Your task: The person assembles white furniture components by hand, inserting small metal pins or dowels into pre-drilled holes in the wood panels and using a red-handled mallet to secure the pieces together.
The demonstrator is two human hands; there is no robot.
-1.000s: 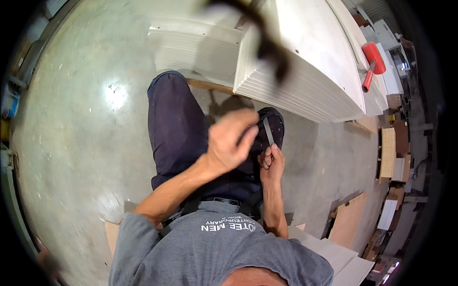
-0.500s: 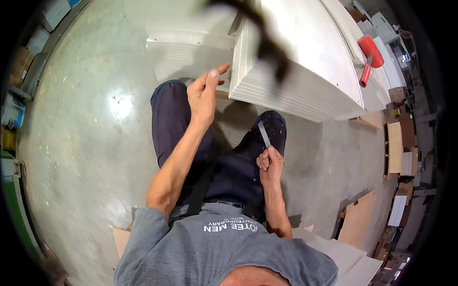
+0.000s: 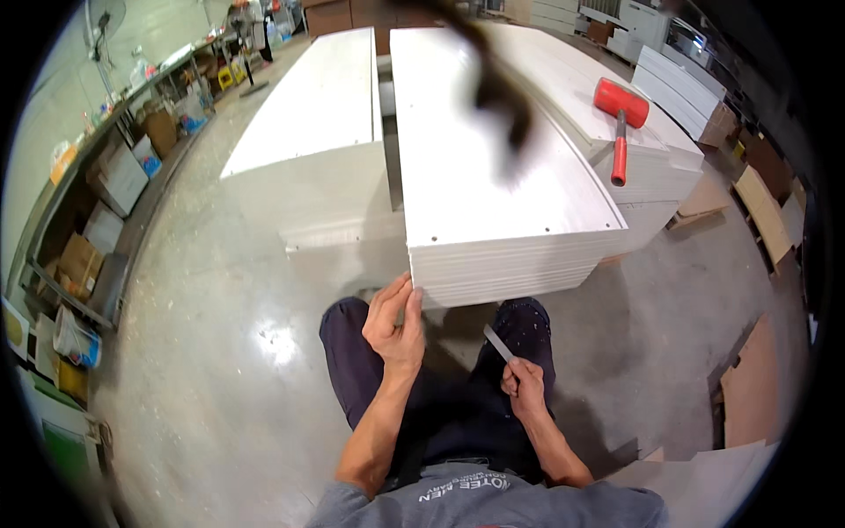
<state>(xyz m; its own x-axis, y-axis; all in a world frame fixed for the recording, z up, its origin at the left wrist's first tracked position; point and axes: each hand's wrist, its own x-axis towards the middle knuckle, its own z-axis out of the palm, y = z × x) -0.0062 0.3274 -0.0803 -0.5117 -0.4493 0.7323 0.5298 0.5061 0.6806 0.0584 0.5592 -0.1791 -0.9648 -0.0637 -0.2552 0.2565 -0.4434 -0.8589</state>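
Observation:
A stack of white panels [image 3: 506,264] stands in front of my knees, with small dark holes along the near edge of its top panel. My left hand [image 3: 396,330] is at its near left corner, fingers extended along the side edge and thumb by the front face; the fingers look to be touching it. Lower and to the right, my right hand [image 3: 525,385] is closed around one end of a flat, narrow grey metal strip [image 3: 497,343]. The strip points up and left over my right knee, apart from the stack.
A red mallet [image 3: 621,106] lies on the panel stack at the right. Another white stack [image 3: 304,145] stands to the left across a narrow gap. A workbench [image 3: 119,123] with boxes and buckets below lines the left wall. A blurred dark object hangs before the upper view.
The view has tilted upward, bringing in more of the stacks and the room. My left hand has come up against the stack's corner, its fingers straighter. My right hand keeps hold of the strip.

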